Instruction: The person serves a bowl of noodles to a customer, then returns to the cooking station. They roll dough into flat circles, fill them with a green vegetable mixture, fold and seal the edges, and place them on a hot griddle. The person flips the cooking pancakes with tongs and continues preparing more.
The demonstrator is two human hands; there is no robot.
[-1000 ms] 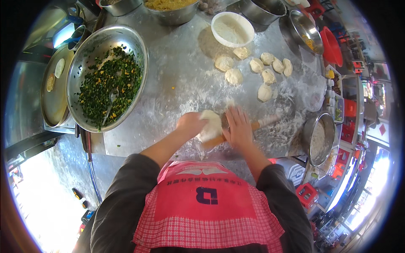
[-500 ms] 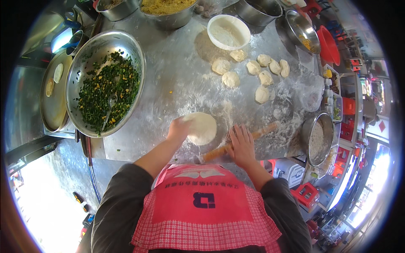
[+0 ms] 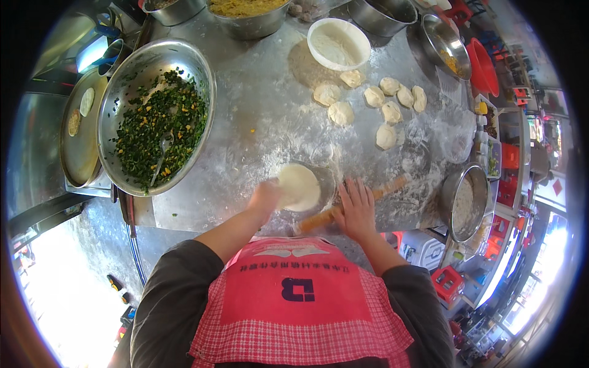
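Head view: the landmark is the rolling pin (image 3: 320, 218), lying aslant on the dusted steel table (image 3: 245, 92). The flattened dough round (image 3: 299, 187) lies just beyond the pin's left part; whether they touch is unclear. The left hand (image 3: 264, 196) is at the round's left edge, blurred; whether its fingers pinch or press the dough cannot be told. The right hand (image 3: 357, 207) rests across the pin's middle, fingers extended and slightly spread. Dough balls (image 3: 391, 112) sit well beyond the pin, the bowl of chopped greens (image 3: 156, 53) well to its left, a deep steel bowl (image 3: 448, 208) to its right.

Assessment: the step appears to be turning the round beside the pin. Recommended practice: small, even turns; no stretching of the rim; a flat, light right palm; equal pressure per stroke; table dusted beneath the dough.
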